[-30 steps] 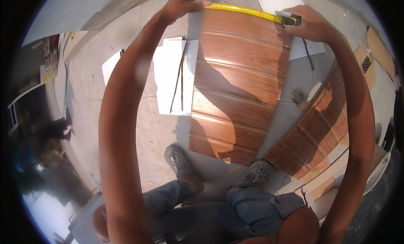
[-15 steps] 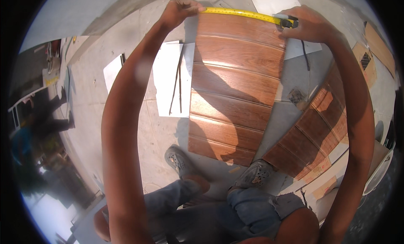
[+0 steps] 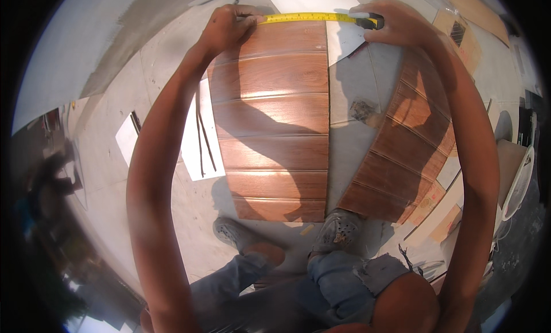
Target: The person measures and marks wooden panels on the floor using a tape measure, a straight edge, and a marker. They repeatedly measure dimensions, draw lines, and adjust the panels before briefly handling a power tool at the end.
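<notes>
A yellow tape measure (image 3: 304,17) stretches across the far edge of a wood-look panel with horizontal grooves (image 3: 270,121) that lies on the floor. My left hand (image 3: 227,29) pinches the end of the blade at the panel's upper left. My right hand (image 3: 396,23) is closed on the black case, right of the panel's far corner, along with a slim grey-white item that I cannot make out. A second wood-look panel (image 3: 396,155) lies angled to the right, partly in my arm's shadow.
Pale sheets (image 3: 201,146) with dark thin strips lie left of the panel; another (image 3: 298,0) lies beyond it. Cardboard (image 3: 476,12) and a white rounded object (image 3: 516,181) are at the right. My feet (image 3: 338,232) stand at the near edge, beside a plain wall (image 3: 69,69) at upper left.
The view has turned, so the panel now looks more upright. Both hands and the tape have shifted left in the picture, my right hand more, with both still gripping.
</notes>
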Available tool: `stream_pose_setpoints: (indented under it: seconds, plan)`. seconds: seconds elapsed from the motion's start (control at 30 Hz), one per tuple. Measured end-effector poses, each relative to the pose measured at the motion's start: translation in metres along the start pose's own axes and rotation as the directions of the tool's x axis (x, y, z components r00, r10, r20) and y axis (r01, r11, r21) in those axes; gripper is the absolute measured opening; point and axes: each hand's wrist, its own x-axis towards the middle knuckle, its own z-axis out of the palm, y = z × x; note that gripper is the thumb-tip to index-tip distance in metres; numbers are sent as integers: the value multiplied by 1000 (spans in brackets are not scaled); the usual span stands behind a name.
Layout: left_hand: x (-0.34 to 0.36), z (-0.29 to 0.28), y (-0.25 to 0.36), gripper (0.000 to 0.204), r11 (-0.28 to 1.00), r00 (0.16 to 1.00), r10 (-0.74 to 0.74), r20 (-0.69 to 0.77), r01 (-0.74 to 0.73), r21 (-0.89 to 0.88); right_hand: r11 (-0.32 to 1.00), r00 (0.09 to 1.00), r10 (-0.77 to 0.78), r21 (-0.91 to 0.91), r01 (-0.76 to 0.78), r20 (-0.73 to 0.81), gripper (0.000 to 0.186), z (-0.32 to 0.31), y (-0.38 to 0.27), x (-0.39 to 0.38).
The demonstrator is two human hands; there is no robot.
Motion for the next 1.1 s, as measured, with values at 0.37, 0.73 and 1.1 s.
stream_pose_setpoints:
  seconds: [0.37, 0.73, 1.1]
  plan:
    - [29, 58, 62, 23, 962, 999, -25, -28, 16, -273, 988, 982, 149, -44, -145, 114, 57, 16, 10, 3]
    - [25, 81, 70, 21, 910, 983, -116, -143, 47, -411, 993, 989, 112, -33, -115, -93, 66, 28, 11, -13]
    - [30, 86, 61, 36, 993, 983, -98, -157, 87, -76, 948, 954, 241, -167, -271, -179, 78, 52, -29, -20]
